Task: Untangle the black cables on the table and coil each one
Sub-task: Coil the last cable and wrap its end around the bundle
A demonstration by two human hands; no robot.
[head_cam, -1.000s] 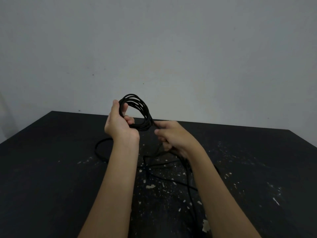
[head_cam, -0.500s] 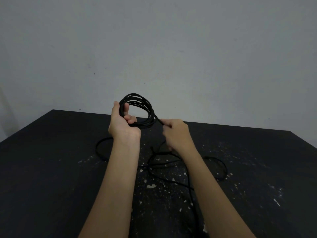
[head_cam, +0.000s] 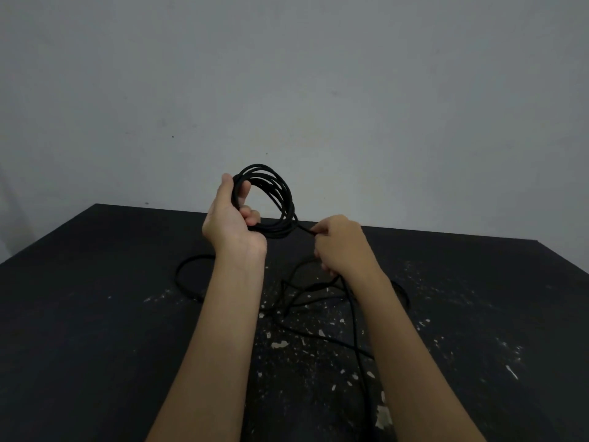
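Note:
My left hand (head_cam: 228, 218) grips a black cable coil (head_cam: 280, 199) of several loops, held upright above the table. A strand runs from the coil's lower right to my right hand (head_cam: 341, 247), which pinches it just right of the coil. Below my hands the loose black cable (head_cam: 299, 301) lies tangled on the black table (head_cam: 95, 314), with one loop to the left (head_cam: 181, 275) and one to the right behind my right forearm. A strand trails toward the front edge under my right arm.
The table is black with white paint specks around the middle and right. A plain grey wall stands behind the far edge (head_cam: 446, 234). Nothing else lies on the table.
My right hand has slid right and slightly up along the strand, away from the coil. The loose cable on the table has shifted, and a loop shows at the right.

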